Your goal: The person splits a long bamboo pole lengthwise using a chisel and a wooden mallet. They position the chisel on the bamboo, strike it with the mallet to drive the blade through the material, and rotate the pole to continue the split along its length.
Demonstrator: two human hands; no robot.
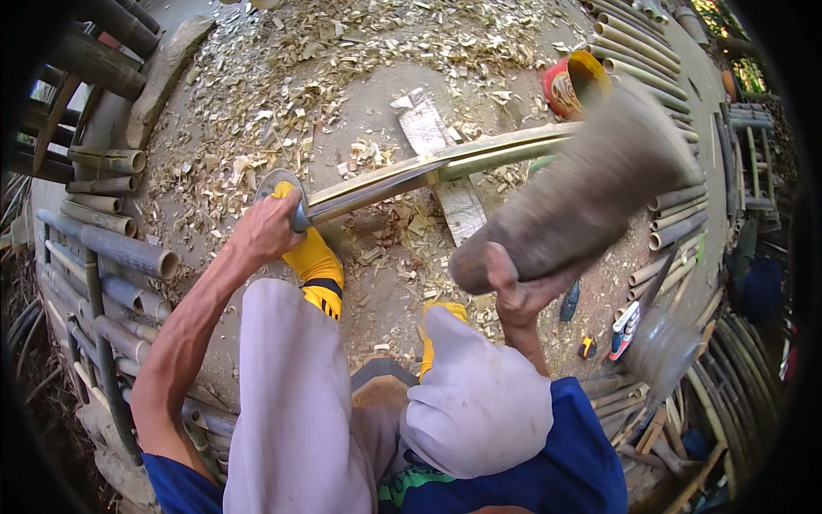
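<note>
My left hand (267,228) is closed around the near end of a long-bladed knife (372,193), beside my yellow-socked left foot. The blade lies along a split bamboo length (505,154), which reaches away to the right; its far end is hidden behind the club. My right hand (518,295) grips a thick, dark wooden club (574,197), thumb showing on its near side. Smeared by motion, the club is raised at a slant over the bamboo, and I cannot tell whether they touch. A pale flat board (462,208) lies beneath the bamboo.
Wood chips (274,86) litter the ground ahead. A red and yellow container (572,86) lies beyond the club. Bamboo poles (120,240) are stacked at left, and more bamboo (634,43) lines the right. A tape measure (586,347) and a clear plastic jug (666,349) sit near right.
</note>
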